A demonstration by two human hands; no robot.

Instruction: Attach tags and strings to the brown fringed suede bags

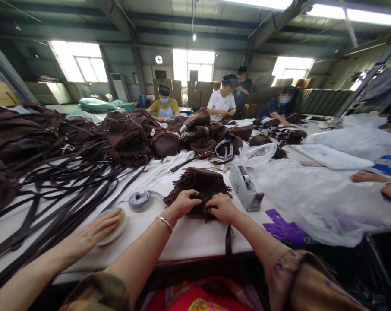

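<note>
A dark brown fringed bag (208,179) lies on the white-covered table right in front of me. My left hand (188,202), with a bracelet at its wrist, has its fingers closed on the bag's near edge. Just to the right, my right hand (222,207) pinches the same edge, thumb toward the other hand. What exactly lies between the fingertips is partly hidden by fringe and fingers. A dark strap (228,242) hangs over the table edge below. To the bag's right stands a grey tape dispenser (245,190); a roll of grey ribbon (139,200) rests on its left.
Another person's hand (106,224) presses on a round pale pad (119,231) at left. Brown bags (127,138) and long straps (69,185) heap along the left and back. Plastic sheeting (305,194), a purple wrapper (284,229) and another person's hand (367,177) are at right. Several co-workers sit or stand beyond.
</note>
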